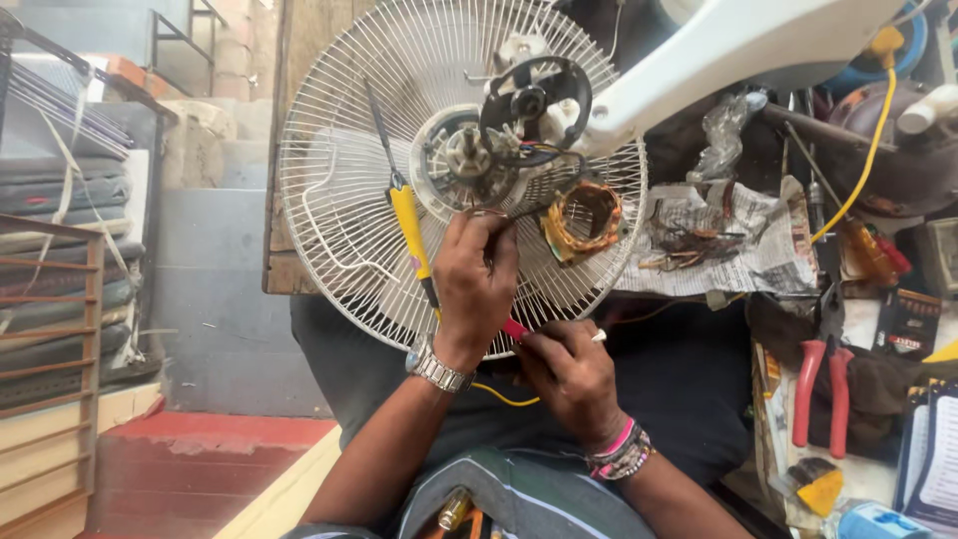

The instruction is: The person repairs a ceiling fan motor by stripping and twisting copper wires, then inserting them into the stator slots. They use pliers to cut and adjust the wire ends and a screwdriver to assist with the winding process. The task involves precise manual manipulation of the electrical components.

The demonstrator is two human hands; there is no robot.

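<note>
Left hand (475, 282), wearing a metal wristwatch (436, 366), reaches up from the lap to the lower edge of the fan motor (469, 160); its fingers are curled tightly, pinching something small at the motor's base, though what exactly it grips cannot be told. Just left of this hand, a yellow-handled screwdriver (407, 225) lies against the white wire fan guard (339, 190), its dark shaft pointing up and left across the grille. The guard rests tilted on the person's lap, with the motor at its centre and a black round end cover (539, 100) with coloured wires just above and right of the motor. A copper-wound stator coil (584, 217) sits on the grille's right side, beside the left hand's knuckles.

Right hand (571, 374), with beaded bracelets (621, 454) at the wrist, is lower and to the right, closed around a thin red-handled tool (515, 330) whose white tip shows beyond the fingers. A yellow wire (504, 396) runs beneath both hands.

A white fan body (718, 50) slants across the upper right. Further right, crumpled newspaper (758, 240) carries wire scraps on a cluttered bench, and red-handled pliers (823, 379) lie near the right edge.
</note>
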